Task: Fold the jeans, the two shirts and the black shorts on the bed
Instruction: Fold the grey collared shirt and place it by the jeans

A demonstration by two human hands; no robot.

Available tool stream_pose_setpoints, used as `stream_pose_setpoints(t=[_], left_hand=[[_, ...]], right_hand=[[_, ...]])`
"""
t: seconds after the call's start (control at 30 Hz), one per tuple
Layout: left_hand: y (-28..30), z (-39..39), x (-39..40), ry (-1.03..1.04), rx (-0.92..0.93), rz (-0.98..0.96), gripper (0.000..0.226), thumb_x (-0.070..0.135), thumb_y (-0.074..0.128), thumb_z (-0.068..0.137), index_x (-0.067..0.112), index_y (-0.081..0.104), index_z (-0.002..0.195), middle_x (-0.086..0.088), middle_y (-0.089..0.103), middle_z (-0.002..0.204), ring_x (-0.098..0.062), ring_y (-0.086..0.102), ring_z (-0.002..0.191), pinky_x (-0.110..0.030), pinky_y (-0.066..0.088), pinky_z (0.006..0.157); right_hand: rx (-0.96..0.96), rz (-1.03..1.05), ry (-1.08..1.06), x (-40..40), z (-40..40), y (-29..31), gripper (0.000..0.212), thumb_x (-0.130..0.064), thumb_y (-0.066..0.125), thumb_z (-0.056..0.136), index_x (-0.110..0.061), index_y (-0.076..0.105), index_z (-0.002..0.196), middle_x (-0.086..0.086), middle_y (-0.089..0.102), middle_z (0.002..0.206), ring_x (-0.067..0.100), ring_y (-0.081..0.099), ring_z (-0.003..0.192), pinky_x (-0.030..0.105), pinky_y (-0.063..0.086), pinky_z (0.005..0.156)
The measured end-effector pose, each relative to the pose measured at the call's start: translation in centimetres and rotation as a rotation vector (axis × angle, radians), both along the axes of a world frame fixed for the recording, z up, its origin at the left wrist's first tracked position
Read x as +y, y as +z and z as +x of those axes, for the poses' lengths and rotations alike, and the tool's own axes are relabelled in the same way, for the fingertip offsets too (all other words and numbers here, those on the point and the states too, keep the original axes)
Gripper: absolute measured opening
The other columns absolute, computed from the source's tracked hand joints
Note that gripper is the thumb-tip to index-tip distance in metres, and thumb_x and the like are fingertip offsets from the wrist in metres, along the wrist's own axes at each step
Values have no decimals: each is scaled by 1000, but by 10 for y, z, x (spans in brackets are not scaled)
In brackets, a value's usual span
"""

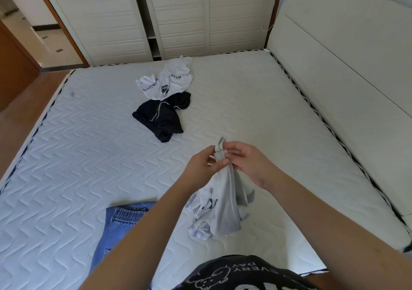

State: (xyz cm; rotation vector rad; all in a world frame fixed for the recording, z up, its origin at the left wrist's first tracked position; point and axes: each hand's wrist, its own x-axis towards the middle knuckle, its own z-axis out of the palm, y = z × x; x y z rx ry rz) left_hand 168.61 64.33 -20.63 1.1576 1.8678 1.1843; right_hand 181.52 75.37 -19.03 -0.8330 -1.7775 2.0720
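Both hands raised over the bare quilted mattress, meeting just right of centre. Left hand pinching the top edge of a light grey shirt between thumb and curled fingers; right hand pinching the same edge from the other side, fingertips curled round a narrow strip of fabric that pokes up above them. Rest of that shirt hanging down in a bunch, a dark cartoon print showing on its paler side, lower folds resting on the mattress at about 5 o'clock from centre.

At 12 o'clock, toward the far edge, a crumpled white shirt with black lettering. Touching its near edge, at roughly 11 o'clock from the hands, the black shorts, heaped, pale drawstrings lying across them.

At 7 o'clock, near the bottom edge, the blue jeans, elastic waistband facing away, partly hidden behind the left forearm; cannot tell whether folded.

White headboard along 3 o'clock; white wardrobe doors beyond the far edge, slightly parted, contents too dim to make out.
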Motion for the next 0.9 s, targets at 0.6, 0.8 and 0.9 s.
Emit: stream_pose_setpoints(t=[0.6,0.8,0.9], left_hand=[[-5,-2,1,54,-487,-142,49,56,38,99,28,50,137,0,56,132,-25,71,91,-38,59,84],[-12,15,11,-118,-529,-335,49,53,34,103,25,45,142,8,52,122,-30,69,85,-43,59,84],[-16,23,11,-226,-363,-437,26,26,33,106,23,50,126,-7,64,99,-26,67,89,-44,56,91]], right_hand=[[35,9,-8,18,13,-8,40,15,37,89,-12,66,90,-3,65,71,20,47,79,30,34,74],[142,-316,14,11,9,-3,33,17,28,77,-4,53,73,5,45,57,21,42,68,29,36,73],[119,-338,33,11,12,2,36,18,21,77,-5,48,72,4,42,56,15,37,56,24,35,58]])
